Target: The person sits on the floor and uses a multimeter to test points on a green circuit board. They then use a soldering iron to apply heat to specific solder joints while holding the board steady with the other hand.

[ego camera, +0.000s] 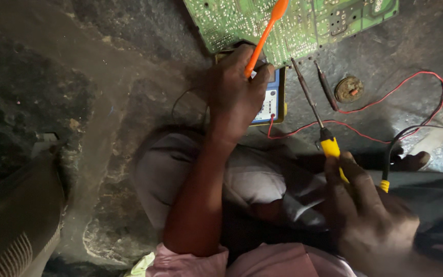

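- Hands first: your left hand [237, 92] is closed around an orange tool [265, 35], pinched low on its handle, with its far end lying over the green board [293, 25].
- Your right hand [373, 218] is wrapped tight on the yellow grip of a soldering iron [318, 120]; its thin tip points up and ends just at the board's near edge.
- Step in hand, as I judge it: you are working on the underside of the board, iron ready, orange tool held over the joints.
- Next move, judged from this: the iron tip needs to land on one small joint, so keep your right wrist steady and the orange tool clear of the tip.
- Meter [271, 100]: it lies on the floor just under your left hand, partly hidden by the hand and by the board's edge.
- Probe [327, 84]: one dark probe lies on the floor beside the iron's shaft, near but apart from it, with a red lead [411, 82] looping off to the right.
- Round disc [349, 88]: one small metal piece sits just right of the probe.
- Count: one board, one orange tool, one iron, one meter, one probe in view, one red lead, one black cable [391, 149] by your right hand.
- Floor [103, 77]: dark, rough and cracked.
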